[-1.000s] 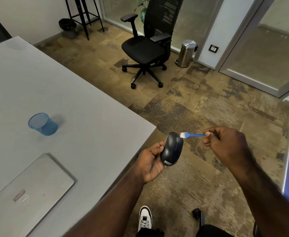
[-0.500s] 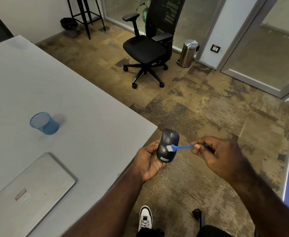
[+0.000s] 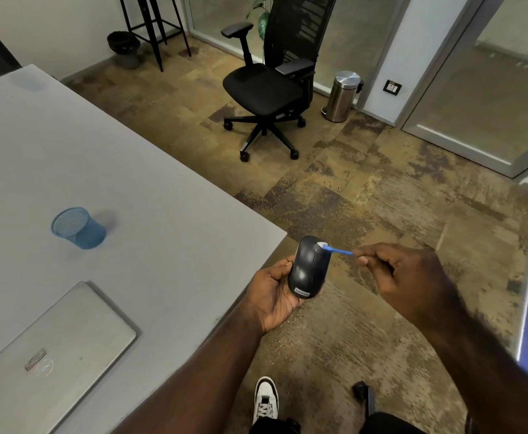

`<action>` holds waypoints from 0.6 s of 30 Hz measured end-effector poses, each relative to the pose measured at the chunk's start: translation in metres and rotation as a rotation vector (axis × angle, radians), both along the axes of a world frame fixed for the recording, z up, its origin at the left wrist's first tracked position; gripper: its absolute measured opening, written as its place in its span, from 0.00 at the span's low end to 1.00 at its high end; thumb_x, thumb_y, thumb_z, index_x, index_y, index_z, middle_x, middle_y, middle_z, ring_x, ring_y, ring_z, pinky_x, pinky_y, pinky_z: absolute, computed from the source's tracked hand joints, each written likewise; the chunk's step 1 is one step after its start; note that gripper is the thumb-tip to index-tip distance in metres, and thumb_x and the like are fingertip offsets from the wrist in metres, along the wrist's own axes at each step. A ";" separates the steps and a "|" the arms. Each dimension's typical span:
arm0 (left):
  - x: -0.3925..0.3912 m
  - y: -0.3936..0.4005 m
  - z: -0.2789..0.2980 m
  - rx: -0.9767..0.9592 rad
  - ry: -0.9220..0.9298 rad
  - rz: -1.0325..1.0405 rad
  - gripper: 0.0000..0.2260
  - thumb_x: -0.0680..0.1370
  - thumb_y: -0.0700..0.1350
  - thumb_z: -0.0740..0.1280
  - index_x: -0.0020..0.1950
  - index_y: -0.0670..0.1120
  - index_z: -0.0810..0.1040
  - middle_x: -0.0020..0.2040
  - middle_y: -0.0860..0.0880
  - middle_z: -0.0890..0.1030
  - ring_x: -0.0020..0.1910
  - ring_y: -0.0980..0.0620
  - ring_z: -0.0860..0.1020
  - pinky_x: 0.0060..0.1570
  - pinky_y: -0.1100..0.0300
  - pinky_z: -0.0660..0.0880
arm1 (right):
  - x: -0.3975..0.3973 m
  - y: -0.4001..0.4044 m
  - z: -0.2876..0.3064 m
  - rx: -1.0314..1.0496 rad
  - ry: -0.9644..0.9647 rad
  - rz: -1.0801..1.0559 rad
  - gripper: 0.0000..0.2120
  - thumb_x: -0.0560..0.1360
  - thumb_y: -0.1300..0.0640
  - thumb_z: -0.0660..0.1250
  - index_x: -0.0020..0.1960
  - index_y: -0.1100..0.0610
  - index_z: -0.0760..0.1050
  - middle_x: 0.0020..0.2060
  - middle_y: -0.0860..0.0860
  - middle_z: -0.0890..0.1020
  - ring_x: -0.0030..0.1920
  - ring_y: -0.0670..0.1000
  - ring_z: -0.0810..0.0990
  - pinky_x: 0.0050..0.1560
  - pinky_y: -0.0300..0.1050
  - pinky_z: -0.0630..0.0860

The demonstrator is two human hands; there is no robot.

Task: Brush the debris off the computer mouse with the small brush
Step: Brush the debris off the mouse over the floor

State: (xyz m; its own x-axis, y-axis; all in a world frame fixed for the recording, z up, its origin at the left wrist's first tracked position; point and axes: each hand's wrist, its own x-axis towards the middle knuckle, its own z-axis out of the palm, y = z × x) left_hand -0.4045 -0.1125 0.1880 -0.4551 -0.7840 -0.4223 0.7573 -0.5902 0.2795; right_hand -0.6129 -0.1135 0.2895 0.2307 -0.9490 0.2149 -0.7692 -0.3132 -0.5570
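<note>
The left hand [image 3: 275, 292] is closed around a black computer mouse [image 3: 309, 266] and holds it in the air, just past the corner of the table [image 3: 162, 189] and above the floor. The mouse stands nearly upright in the palm, with a small label on its lower end. The right hand [image 3: 403, 277] pinches the blue handle of a small brush [image 3: 334, 249] between thumb and fingertips. The white bristles of the brush touch the upper right part of the mouse.

The table is wide, pale grey and matte, and it fills the left side of the view. On it stands a blue mesh cup [image 3: 78, 227], well apart from the hands. Nearer to the person lies a closed silver laptop [image 3: 53, 355], flat on the table.

The floor [image 3: 381, 198] has a carpet with brown and tan patches. A black office chair [image 3: 272, 86] on wheels stands in the middle of the room. To its right, a small steel pedal bin [image 3: 342, 95] stands against a white wall near a wall socket [image 3: 391, 87]. Behind the chair are frosted glass panels and some green leaves of a plant [image 3: 262, 17]. In the far left corner stand black metal stool legs [image 3: 153, 29] and a dark pot [image 3: 125, 48]. At the bottom, one white shoe [image 3: 265, 399] is on the floor.
</note>
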 end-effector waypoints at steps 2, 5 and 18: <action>0.001 0.000 0.001 0.003 -0.027 0.001 0.16 0.74 0.40 0.59 0.53 0.40 0.84 0.60 0.37 0.80 0.59 0.38 0.75 0.63 0.40 0.69 | -0.002 0.001 0.004 0.026 -0.071 0.026 0.09 0.73 0.64 0.71 0.50 0.54 0.83 0.37 0.43 0.84 0.36 0.37 0.82 0.32 0.31 0.78; 0.000 0.000 0.001 0.018 -0.048 0.001 0.16 0.74 0.40 0.59 0.53 0.40 0.85 0.59 0.37 0.80 0.59 0.38 0.76 0.61 0.41 0.70 | -0.003 0.001 0.009 0.031 -0.139 0.021 0.09 0.72 0.66 0.70 0.49 0.56 0.83 0.37 0.42 0.84 0.38 0.38 0.83 0.36 0.31 0.79; -0.004 0.000 0.007 0.002 -0.051 -0.023 0.15 0.74 0.39 0.59 0.49 0.40 0.85 0.54 0.39 0.83 0.54 0.41 0.79 0.62 0.41 0.68 | -0.003 -0.007 0.001 -0.034 -0.164 -0.114 0.08 0.75 0.64 0.68 0.50 0.56 0.83 0.38 0.46 0.85 0.38 0.43 0.85 0.38 0.48 0.84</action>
